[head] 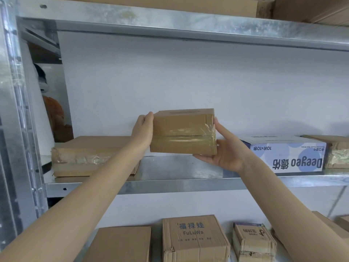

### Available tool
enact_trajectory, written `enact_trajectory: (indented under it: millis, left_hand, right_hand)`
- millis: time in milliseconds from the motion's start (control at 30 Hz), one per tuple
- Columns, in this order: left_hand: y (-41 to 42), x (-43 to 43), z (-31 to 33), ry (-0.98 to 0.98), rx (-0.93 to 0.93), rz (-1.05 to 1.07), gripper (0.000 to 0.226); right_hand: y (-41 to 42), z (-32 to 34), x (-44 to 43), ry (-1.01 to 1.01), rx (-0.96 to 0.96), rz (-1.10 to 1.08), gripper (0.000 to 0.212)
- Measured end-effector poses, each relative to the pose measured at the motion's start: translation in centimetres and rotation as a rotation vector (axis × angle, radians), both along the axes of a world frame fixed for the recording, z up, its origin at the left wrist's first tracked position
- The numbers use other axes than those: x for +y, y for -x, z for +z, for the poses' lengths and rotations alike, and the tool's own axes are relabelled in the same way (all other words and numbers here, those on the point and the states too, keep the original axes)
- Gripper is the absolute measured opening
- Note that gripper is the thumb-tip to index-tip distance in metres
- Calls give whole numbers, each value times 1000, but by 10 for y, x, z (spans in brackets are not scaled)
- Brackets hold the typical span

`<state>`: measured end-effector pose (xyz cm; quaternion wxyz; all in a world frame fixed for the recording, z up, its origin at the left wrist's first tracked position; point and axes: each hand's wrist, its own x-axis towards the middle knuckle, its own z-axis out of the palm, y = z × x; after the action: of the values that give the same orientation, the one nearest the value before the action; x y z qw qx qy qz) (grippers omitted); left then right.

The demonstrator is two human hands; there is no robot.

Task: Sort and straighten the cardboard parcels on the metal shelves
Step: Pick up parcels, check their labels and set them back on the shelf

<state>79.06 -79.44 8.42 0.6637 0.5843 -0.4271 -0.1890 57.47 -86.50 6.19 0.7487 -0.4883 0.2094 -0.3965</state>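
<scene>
Parcel is hovering above the middle shelf, your left hand and right hand clasping its ends, so you are likely midway, with the gap between flat box and blue carton waiting and lower boxes sitting askew.

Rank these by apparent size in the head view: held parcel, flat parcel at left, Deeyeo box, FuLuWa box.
1. Flat parcel and Deeyeo box: alike, each partly hidden; unranked.
2. FuLuWa box and held parcel: close; FuLuWa box is nearer and cut off by the frame, so unsure.
</scene>
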Motion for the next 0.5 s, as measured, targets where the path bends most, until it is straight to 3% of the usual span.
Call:
enact_trajectory:
  millis: [133, 267, 500]
  left_hand:
    - [-7, -7, -4, -42, 29, -29, 24]
    - [-5, -7, -8, -129, 26, -41, 36]
    - [4, -1, -7, -196, 257, -315, 75]
  right_hand:
    - [0, 4, 10, 177, 26, -32, 53]
    - [-2, 2, 13, 351, 3, -112, 69]
    - [-4, -7, 22, 586, 30, -233, 87]
